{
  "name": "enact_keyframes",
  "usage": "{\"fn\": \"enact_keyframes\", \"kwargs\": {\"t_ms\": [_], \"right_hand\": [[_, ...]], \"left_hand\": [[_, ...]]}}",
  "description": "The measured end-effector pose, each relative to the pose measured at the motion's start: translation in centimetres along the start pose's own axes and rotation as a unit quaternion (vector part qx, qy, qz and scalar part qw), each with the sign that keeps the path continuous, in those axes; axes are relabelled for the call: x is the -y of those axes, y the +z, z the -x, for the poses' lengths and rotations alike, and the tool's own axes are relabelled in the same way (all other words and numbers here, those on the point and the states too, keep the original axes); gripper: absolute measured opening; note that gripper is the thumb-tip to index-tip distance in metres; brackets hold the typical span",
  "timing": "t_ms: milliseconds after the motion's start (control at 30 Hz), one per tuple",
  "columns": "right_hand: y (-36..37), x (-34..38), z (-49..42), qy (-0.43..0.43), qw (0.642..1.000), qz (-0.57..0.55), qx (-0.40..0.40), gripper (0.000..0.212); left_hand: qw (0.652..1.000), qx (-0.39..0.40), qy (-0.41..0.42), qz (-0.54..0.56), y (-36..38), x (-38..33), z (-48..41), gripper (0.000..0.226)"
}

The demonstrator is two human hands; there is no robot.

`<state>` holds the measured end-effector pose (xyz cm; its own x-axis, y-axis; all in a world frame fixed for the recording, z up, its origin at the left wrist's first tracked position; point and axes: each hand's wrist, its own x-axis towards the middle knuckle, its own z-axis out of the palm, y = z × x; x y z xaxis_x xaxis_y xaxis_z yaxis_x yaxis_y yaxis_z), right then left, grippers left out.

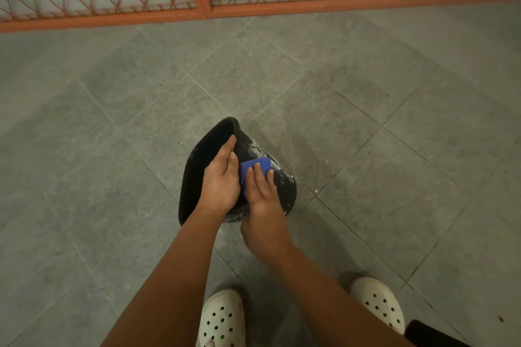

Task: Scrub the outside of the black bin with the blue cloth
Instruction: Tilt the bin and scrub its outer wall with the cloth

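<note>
cloth half covered (right grip), shoe cropped

The person wears 2 white perforated clogs; the forearms are bare.

The bin, black and round, lies tipped on its side at the centre of the frame. Its mouth is turned left, and its outer wall is wet and flecked with white suds. The cloth, blue and folded, lies flat against that wall.
</note>
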<state>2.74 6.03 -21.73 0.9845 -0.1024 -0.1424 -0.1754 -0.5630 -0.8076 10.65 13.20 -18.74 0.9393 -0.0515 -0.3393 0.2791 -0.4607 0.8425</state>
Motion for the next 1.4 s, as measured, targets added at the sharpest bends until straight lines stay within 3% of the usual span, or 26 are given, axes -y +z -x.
{"fn": "enact_keyframes", "kwargs": {"t_ms": [200,300,467,667,900,1100,1300,1400], "right_hand": [[-1.7,-0.8,-4.5,0.022,0.994,0.086,0.068,0.075],[-1.1,-0.4,-2.6,0.053,0.995,0.07,0.039,0.077],[0.5,0.7,0.6,0.018,0.999,0.039,0.008,0.084],[-1.8,-0.3,-4.5,0.054,0.99,0.095,0.089,0.078],[-0.4,1.3,0.0,-0.005,0.999,0.038,0.02,0.072],[-2.0,0.2,-5.2,0.039,0.993,0.069,0.085,0.075],[-1.1,2.0,-0.8,-0.001,0.995,0.073,0.067,0.072],[-1.5,1.6,-2.8,0.013,0.992,0.092,0.08,0.072]], "left_hand": [[1.0,-0.001,0.001,0.007,-0.4,0.1,0.1,0.04],[1.0,0.007,0.002,0.002,-0.3,0.2,0.0,0.041],[1.0,0.015,0.001,0.019,-0.4,0.6,-0.2,0.04],[1.0,0.008,0.006,0.02,-0.6,0.7,-0.1,0.041],[1.0,0.009,0.001,0.0,-0.6,0.7,-0.5,0.041],[1.0,0.007,0.004,0.005,-0.3,0.5,-0.1,0.041],[1.0,0.001,-0.012,0.008,-0.6,0.5,-0.4,0.041],[1.0,0.007,-0.013,0.015,-0.7,0.8,-0.3,0.041]]}}
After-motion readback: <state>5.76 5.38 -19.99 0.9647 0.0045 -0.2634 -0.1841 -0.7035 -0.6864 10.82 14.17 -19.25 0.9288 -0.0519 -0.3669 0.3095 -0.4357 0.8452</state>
